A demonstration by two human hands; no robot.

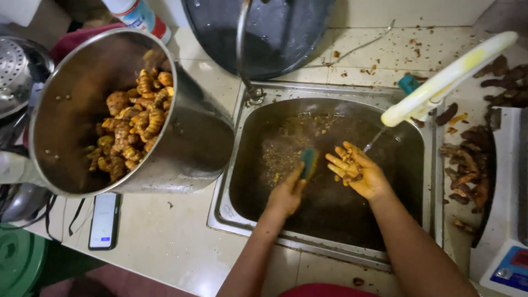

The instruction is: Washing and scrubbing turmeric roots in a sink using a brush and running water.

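Hands work inside the steel sink [236,143], which is set into the tiled counter [165,236]. Left hand [287,193] is closed around a small blue-green scrub brush [308,162], its head pointing up toward the sink's far wall. Right hand [357,173] lies palm up, fingers loosely cupped around a knobbly piece of turmeric root [347,164], just beside the brush; whether brush and root touch cannot be told. A thin stream of water [375,138] falls from the white-and-yellow tap [440,82] just beyond the right hand. Murky brown water and peel scraps cover the sink floor.

On the counter left of the sink, a large steel pot [71,110] lies tipped toward the camera, with a heap of orange-yellow turmeric roots [135,126] inside. A phone [104,220] lies near the counter's front edge below the pot. Along the sink's right edge, dark unwashed roots [467,170] are piled. At the counter's far edge a dark round pan [275,33] leans.
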